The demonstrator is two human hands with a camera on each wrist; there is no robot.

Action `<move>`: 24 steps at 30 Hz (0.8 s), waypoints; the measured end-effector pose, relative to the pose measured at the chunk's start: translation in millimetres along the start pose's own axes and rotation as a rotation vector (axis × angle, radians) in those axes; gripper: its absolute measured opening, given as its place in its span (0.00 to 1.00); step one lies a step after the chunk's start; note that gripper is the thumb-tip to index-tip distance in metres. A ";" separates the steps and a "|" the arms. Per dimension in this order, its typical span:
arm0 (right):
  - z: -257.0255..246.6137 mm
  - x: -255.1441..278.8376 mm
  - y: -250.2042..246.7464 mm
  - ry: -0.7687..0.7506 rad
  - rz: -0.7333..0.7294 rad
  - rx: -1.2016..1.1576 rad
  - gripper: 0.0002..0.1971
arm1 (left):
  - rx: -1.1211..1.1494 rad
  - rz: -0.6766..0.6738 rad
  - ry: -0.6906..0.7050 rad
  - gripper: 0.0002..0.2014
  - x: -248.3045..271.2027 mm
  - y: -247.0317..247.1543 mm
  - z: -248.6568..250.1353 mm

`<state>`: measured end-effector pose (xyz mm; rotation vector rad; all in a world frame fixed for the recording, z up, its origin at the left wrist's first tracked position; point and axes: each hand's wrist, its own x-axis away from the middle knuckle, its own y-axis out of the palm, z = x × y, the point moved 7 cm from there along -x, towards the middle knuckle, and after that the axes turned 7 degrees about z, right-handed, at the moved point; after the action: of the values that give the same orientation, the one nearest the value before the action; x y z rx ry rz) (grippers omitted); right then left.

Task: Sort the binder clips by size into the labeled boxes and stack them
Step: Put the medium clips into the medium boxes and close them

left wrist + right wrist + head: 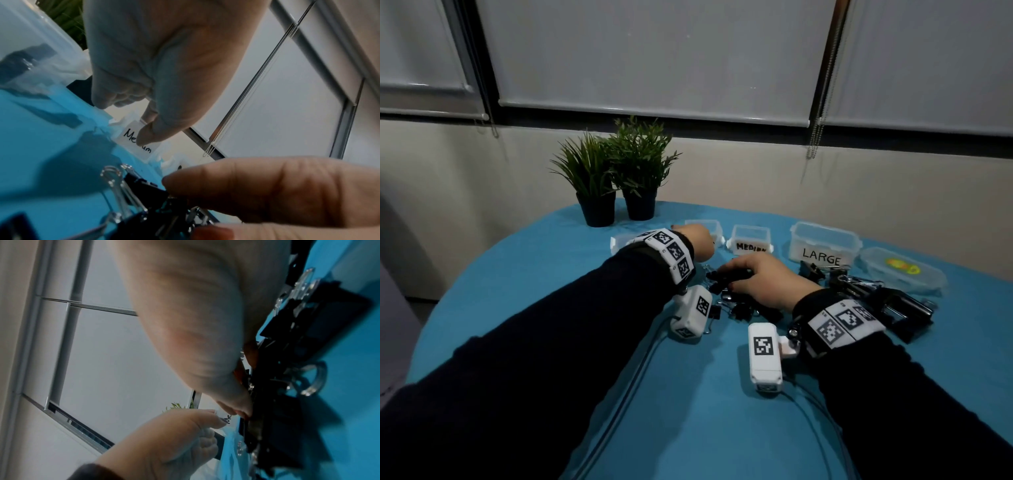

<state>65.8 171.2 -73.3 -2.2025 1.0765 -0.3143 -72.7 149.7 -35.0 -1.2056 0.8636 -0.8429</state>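
Both hands down among the clips!
Right hand (767, 279) curled over black binder clips (736, 294), pinching one; left hand (697, 240) curled at small box (705, 228), grip unclear.

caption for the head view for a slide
Right hand reaches into the binder clips on the blue table; left hand hovers by the leftmost box.

Matt blue cloth (688, 428), clear plastic boxes (822, 243), black clips (739, 310) w/ shiny wire handles.

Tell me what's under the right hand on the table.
Under the right hand lies a heap of black binder clips on the blue tablecloth. The fingertips dig into the heap; the palm hides whatever they pinch.
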 end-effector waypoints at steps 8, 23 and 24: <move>-4.0 -1.1 -8.4 -0.039 0.092 0.102 0.10 | -0.059 0.009 -0.031 0.12 -1.1 -1.7 -10.6; -2.5 -13.0 -6.6 -0.053 0.211 0.094 0.07 | 0.644 0.207 -0.066 0.08 39.8 -18.4 -45.1; -1.6 -15.6 -3.5 -0.049 0.215 0.121 0.08 | 0.693 0.217 -0.063 0.08 45.4 -19.2 -47.6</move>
<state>57.3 184.0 -68.8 -1.9580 1.2223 -0.2222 -97.3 86.2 -27.7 -0.5177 0.5621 -0.8241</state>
